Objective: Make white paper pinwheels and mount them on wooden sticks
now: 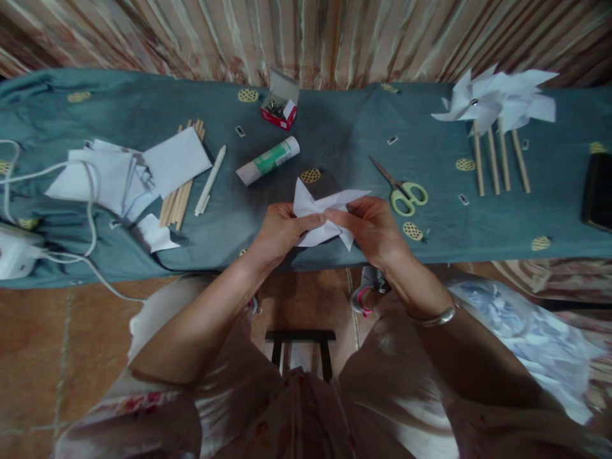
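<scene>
Both my hands meet over the near edge of the table, pinching a folded white paper pinwheel shape (pixel 319 211). My left hand (pixel 280 231) grips its left side with fingers closed and thumb pressed at the centre. My right hand (pixel 371 228) pinches the right side, fingers curled round the paper's points. A silver bangle (pixel 437 317) sits on my right wrist. The paper hovers just above the teal tablecloth (pixel 335 137).
A glue stick (pixel 268 160), a red box of pins (pixel 280 102), green-handled scissors (pixel 400 189), a white pen (pixel 210 180), wooden sticks (pixel 180 191) and paper sheets (pixel 129 172) lie on the table. Finished pinwheels on sticks (pixel 497 108) rest at right. White cable (pixel 71 210) at left.
</scene>
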{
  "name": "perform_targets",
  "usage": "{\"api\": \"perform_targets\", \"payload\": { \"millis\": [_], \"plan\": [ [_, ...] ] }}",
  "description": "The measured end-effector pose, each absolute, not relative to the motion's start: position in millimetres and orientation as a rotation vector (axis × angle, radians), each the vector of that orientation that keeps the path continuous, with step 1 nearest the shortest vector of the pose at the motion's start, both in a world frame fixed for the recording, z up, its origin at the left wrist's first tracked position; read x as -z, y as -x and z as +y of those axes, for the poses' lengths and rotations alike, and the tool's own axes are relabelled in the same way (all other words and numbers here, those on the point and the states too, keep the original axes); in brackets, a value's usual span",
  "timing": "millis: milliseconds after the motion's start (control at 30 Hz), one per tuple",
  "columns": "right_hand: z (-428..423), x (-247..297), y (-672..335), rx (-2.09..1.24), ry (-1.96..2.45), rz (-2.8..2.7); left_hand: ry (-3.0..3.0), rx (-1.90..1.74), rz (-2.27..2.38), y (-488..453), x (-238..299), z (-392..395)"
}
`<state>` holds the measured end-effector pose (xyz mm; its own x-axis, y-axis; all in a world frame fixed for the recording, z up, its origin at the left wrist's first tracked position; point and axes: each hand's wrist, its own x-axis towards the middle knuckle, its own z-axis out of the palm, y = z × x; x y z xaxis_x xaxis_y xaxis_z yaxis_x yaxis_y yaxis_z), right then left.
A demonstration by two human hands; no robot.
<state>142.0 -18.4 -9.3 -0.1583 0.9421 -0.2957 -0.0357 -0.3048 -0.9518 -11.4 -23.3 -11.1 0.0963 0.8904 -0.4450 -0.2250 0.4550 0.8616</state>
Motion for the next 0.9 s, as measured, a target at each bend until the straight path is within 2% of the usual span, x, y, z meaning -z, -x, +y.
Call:
{"api": "perform_targets", "payload": {
  "millis": [367, 900],
  "plan": [
    [-18.5, 5.3, -146.1, -1.538, 1.236, -1.167, -0.729, -1.062, 1.155, 15.3, 9.2, -20.4],
    [-18.8, 8.3, -143.9, -1.537, 1.280, -1.229, -0.689, -1.028, 1.149, 14.3, 9.7, -18.7]
  ]
}}
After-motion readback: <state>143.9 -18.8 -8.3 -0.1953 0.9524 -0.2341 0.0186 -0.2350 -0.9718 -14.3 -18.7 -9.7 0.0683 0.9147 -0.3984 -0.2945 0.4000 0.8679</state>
